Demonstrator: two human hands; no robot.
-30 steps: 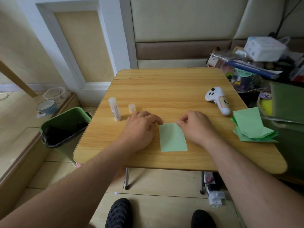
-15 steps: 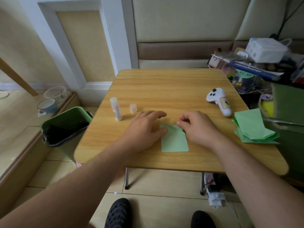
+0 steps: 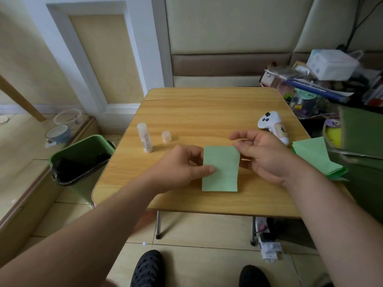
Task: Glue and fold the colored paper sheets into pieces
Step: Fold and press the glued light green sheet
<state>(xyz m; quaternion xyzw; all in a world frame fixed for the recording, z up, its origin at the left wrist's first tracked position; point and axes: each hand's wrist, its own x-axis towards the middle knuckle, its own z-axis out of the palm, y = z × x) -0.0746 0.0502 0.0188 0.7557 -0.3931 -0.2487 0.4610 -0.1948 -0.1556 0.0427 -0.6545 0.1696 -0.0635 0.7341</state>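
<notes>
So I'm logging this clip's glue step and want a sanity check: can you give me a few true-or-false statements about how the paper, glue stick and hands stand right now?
1. The left hand pinches the green paper piece at its left edge. True.
2. The glue stick lies flat on the table. False: it stands upright.
3. The glue cap is on the stick. False: it stands apart, to its right.
4. The right hand has its grip on the piece's upper right corner. True.
5. The stack of green sheets lies left of the glue stick. False: it lies at the table's right edge.
</notes>
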